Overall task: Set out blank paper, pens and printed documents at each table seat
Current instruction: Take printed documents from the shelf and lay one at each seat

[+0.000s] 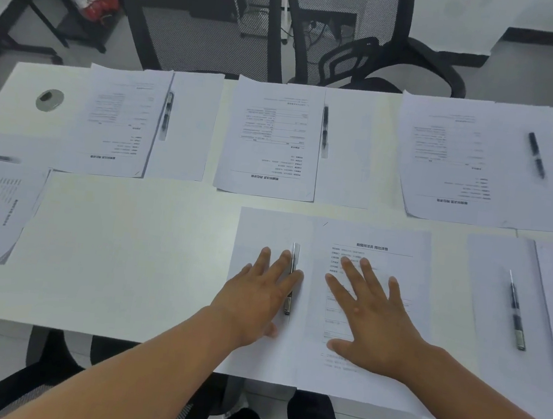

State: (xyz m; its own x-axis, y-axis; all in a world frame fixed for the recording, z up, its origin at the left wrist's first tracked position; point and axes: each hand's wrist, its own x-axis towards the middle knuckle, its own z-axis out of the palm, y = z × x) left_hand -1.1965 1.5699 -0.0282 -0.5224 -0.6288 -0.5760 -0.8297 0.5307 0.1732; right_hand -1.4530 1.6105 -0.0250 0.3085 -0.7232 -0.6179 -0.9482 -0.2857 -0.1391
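Both hands lie flat with fingers straight and spread apart. The left hand [260, 297] rests on the blank sheet [266, 228], its index finger lying over the pen [291, 280], whose tip pokes out just beyond the fingertips. The right hand [372, 320] presses the printed document [384, 245], whose title sits just beyond its fingertips. Both papers overhang the table [119, 246] edge.

Flat hands [255, 296] on papers [369, 323]
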